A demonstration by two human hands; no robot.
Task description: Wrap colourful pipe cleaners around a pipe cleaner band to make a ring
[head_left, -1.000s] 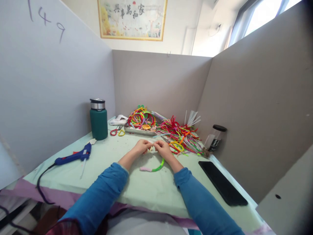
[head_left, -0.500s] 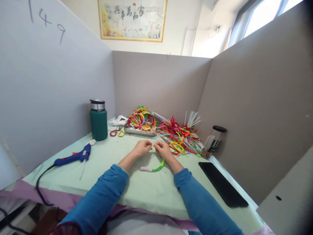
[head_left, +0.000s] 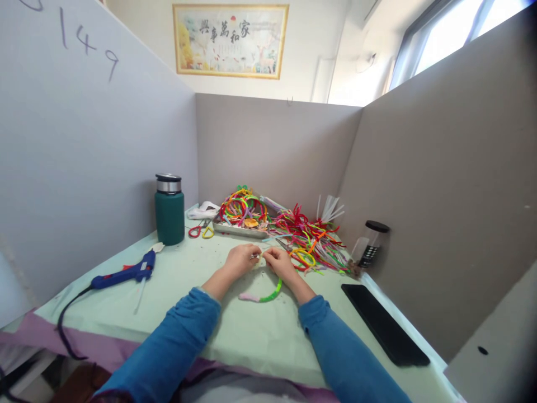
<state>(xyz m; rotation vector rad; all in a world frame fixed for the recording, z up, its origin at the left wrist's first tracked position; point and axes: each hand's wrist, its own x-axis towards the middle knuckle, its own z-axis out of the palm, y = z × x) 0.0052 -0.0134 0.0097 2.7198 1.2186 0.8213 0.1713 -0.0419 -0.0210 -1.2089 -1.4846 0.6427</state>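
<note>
A curved, fuzzy green-and-pink strip is seen on the pale-green covered tabletop, its upper end hidden by the bare right hand. The right hand's thumb and finger are pinched on a small pale-yellow piece; the bare left hand is curled just beside, its grip impossible to tell. The strip is judged light, soft, bendable, hardly slippery, best held gently along its green stretch.
</note>
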